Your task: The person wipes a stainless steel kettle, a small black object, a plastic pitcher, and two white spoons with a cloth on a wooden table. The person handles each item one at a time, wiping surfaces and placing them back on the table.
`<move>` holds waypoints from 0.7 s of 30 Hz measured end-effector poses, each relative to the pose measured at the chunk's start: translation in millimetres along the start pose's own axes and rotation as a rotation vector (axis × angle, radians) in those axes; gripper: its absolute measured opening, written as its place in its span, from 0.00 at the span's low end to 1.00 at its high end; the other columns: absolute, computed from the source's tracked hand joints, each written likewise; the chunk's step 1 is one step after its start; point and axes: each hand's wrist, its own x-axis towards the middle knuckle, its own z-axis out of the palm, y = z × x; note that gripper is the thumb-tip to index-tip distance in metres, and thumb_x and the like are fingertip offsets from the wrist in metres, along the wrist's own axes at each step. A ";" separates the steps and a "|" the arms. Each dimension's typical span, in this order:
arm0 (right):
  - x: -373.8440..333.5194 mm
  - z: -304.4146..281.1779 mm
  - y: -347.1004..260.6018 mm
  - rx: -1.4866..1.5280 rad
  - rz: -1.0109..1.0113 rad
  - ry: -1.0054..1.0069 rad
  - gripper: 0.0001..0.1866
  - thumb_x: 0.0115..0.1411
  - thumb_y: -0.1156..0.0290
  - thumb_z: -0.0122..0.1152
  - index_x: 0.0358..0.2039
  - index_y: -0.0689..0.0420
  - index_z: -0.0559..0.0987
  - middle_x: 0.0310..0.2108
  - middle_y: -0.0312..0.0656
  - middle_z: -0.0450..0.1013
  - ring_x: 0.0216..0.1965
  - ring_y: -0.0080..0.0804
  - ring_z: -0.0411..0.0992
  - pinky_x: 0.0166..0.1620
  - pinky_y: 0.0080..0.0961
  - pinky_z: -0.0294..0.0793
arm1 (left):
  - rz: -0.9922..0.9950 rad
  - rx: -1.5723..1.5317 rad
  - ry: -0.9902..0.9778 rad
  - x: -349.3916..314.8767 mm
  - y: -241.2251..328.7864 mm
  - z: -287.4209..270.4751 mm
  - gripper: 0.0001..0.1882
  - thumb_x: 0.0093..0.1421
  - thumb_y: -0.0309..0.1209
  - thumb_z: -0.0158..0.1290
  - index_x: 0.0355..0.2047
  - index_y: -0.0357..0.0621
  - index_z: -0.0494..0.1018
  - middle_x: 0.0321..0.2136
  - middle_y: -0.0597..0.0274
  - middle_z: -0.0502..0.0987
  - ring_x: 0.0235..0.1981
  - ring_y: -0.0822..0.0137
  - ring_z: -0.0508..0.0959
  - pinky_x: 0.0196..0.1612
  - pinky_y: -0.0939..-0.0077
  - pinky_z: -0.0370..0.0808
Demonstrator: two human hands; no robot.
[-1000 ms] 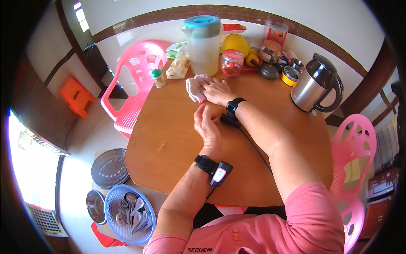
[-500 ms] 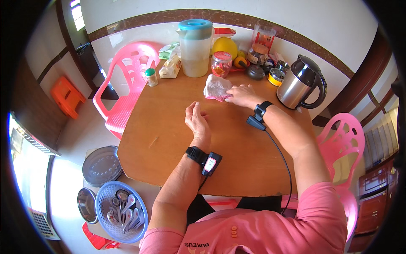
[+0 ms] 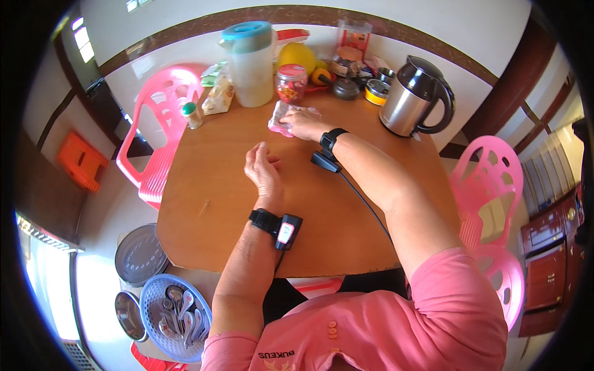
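Head view: noted crumpled white-and-pink cloth (image 3: 279,112) on brown counter (image 3: 213,241), just in front of red-lidded jar (image 3: 291,84). Found right hand (image 3: 307,125) on cloth with fingers bent over it; cannot tell gripping from pressing. Saw left hand (image 3: 266,173) half open and empty, fingers loosely curled, to near left of cloth. Logged blue-lidded pitcher (image 3: 250,75) left of jar, steel-and-black kettle (image 3: 403,100) well to right.
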 end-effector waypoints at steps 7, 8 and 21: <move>-81.6 -5.7 32.7 -0.039 -0.020 0.091 0.17 0.64 0.67 0.55 0.52 0.44 0.81 0.55 0.39 0.73 0.59 0.41 0.69 0.59 0.42 0.67 | -0.022 0.000 -0.060 4.8 0.6 -6.4 0.15 0.63 0.33 0.55 0.46 0.33 0.74 0.33 0.54 0.77 0.22 0.62 0.80 0.22 0.76 0.75; -98.4 -7.3 42.3 -0.047 -0.026 0.122 0.17 0.63 0.68 0.56 0.52 0.45 0.81 0.54 0.40 0.74 0.58 0.42 0.70 0.58 0.41 0.68 | -0.016 0.002 -0.063 4.0 0.4 -6.4 0.15 0.63 0.33 0.55 0.45 0.33 0.74 0.33 0.54 0.76 0.22 0.63 0.79 0.22 0.76 0.75; -341.2 -67.2 134.8 -0.296 0.685 0.014 0.20 0.67 0.60 0.50 0.56 0.55 0.75 0.56 0.50 0.69 0.61 0.50 0.63 0.63 0.42 0.65 | -0.026 0.004 -0.087 -3.3 1.8 -5.3 0.15 0.63 0.32 0.54 0.44 0.32 0.74 0.33 0.54 0.76 0.22 0.63 0.79 0.23 0.76 0.74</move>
